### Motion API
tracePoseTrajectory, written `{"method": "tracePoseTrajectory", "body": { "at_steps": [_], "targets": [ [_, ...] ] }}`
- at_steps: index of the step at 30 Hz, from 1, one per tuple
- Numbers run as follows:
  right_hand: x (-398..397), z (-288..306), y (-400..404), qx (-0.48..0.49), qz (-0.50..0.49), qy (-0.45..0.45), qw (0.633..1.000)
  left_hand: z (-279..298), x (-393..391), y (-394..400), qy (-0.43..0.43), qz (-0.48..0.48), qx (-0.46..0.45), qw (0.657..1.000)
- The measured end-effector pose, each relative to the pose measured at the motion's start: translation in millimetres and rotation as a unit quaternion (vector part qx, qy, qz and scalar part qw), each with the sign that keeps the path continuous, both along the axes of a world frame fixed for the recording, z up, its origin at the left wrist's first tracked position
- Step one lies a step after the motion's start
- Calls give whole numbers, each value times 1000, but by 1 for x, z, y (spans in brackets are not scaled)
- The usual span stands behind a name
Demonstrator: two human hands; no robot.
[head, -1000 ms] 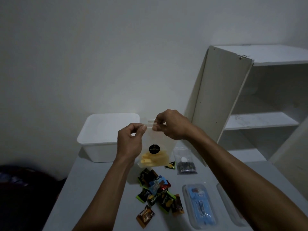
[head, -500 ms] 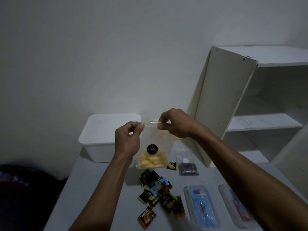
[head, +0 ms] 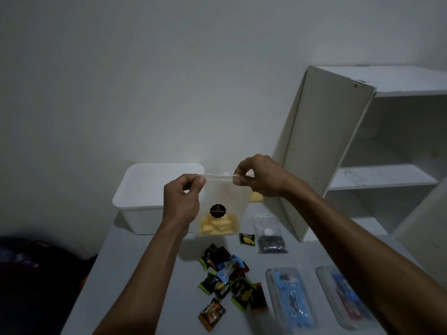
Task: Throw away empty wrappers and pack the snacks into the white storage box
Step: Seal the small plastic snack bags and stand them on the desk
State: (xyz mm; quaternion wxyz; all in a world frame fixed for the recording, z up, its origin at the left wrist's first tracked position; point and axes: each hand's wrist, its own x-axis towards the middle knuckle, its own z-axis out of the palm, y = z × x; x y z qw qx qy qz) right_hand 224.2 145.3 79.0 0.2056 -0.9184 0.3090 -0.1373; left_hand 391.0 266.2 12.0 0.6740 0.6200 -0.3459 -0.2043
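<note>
I hold a clear zip bag point(head: 221, 204) of yellow snack pieces with a round black label up above the table. My left hand point(head: 182, 201) pinches its top left corner and my right hand point(head: 260, 176) pinches the top right corner. The white storage box point(head: 145, 201) stands behind and left of the bag, with a flat white top. A pile of small colourful snack packets point(head: 227, 279) lies on the table below the bag. One more yellow snack bag point(head: 256, 197) shows partly under my right wrist.
A small clear bag of dark pieces point(head: 269, 235) lies right of the held bag. Two clear plastic trays, one blue-wrapped point(head: 290, 298) and one red and blue point(head: 343, 296), lie at the front right. A white shelf unit point(head: 338, 151) stands at the right. Dark cloth point(head: 36, 274) lies off the table's left edge.
The bag stays pinched by both hands at about the same height. My hands have drifted slightly apart along its top edge. The view shifted a little, showing more of the right tray.
</note>
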Motion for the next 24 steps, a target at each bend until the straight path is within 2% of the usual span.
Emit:
{"method": "tracePoseTrajectory", "body": {
  "at_steps": [7,13,16,20,24],
  "targets": [
    [-11,-6,-7,24,-5,-53,998,2,1,-1,15,1,1,1000],
    [-18,-12,-12,100,-20,-122,987,4,8,-1,36,8,-13,999],
    [-16,-19,-9,136,-33,-177,974,6,8,-3,46,8,-16,999],
    [-17,-26,-8,231,-54,-236,942,9,8,-6,57,5,-12,998],
    [-15,-31,-1,231,-61,-285,928,9,7,-7,62,9,-4,998]
  ]
}}
